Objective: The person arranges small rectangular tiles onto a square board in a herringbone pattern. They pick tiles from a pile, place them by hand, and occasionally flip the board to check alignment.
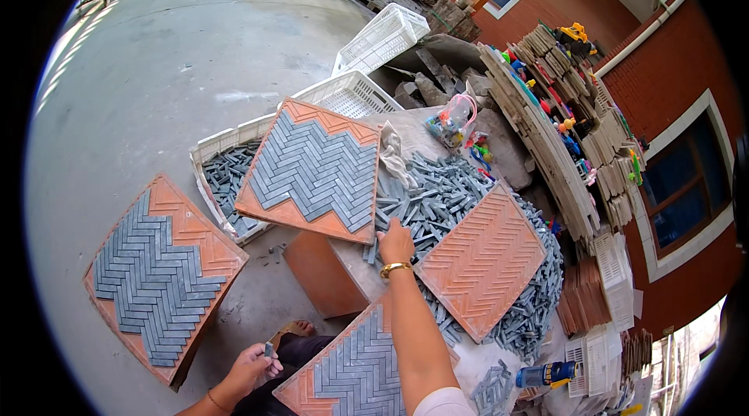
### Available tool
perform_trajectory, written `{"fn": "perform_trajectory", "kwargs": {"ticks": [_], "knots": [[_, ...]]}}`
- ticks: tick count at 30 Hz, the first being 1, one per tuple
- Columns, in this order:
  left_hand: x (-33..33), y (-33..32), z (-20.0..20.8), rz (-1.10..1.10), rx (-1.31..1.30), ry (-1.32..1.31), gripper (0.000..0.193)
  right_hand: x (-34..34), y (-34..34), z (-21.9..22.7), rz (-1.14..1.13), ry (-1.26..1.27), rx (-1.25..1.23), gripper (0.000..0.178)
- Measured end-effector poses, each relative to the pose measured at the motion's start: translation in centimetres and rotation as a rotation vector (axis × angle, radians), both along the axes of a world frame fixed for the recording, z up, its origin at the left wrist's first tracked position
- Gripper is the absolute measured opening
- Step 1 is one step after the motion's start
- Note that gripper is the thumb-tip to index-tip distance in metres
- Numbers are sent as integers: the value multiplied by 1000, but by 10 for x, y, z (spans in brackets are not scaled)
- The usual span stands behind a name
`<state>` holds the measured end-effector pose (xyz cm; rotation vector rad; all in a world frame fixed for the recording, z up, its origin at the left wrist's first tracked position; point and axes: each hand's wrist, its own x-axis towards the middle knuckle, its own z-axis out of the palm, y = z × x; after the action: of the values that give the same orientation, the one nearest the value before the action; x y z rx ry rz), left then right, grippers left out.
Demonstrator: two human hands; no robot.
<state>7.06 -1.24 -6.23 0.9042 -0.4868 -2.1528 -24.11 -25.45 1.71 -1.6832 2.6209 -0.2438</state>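
My left hand (251, 369) is low at the left, its fingers closed round a small grey stone strip (269, 350). My right hand (396, 244), with a gold bangle at the wrist, reaches to the near edge of a heap of loose grey stone strips (437, 201). Its fingers are curled against the heap, and whatever they hold is hidden. Under my right forearm, a terracotta-coloured mould tray (312, 400) lies partly filled with strips in a herringbone pattern. Just beyond my right hand, another herringbone-filled tray (312, 166) lies tilted.
An unfilled grooved tray (482, 261) rests on the heap at the right. Another part-filled tray (160, 283) stands at the left. White crates (355, 96) sit behind, one holding strips. A blue bottle (546, 375) lies at the lower right. Stacked slabs (538, 127) line the right side.
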Motion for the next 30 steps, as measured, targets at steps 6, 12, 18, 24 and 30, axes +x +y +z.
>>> {"fn": "perform_trajectory", "kwargs": {"ticks": [6, 12, 18, 24, 30], "knots": [[-6, -7, 11, -12, -29, -23, 9, -18, -3, -15, -15, -67, -69, 35], [-10, -17, 25, 5, -48, 100, 8, -48, 19, 10, 190, -395, -242, 17], [-52, -49, 65, -31, -19, 225, 24, 33, 130, 62, 401, -1024, 218, 15], [-68, -29, 68, -192, -6, 139, 37, 72, 220, 43, 246, -1445, 34, 25], [-62, -2, 65, -241, -31, -50, 31, 50, 274, 34, 401, -1126, 129, 24]]}}
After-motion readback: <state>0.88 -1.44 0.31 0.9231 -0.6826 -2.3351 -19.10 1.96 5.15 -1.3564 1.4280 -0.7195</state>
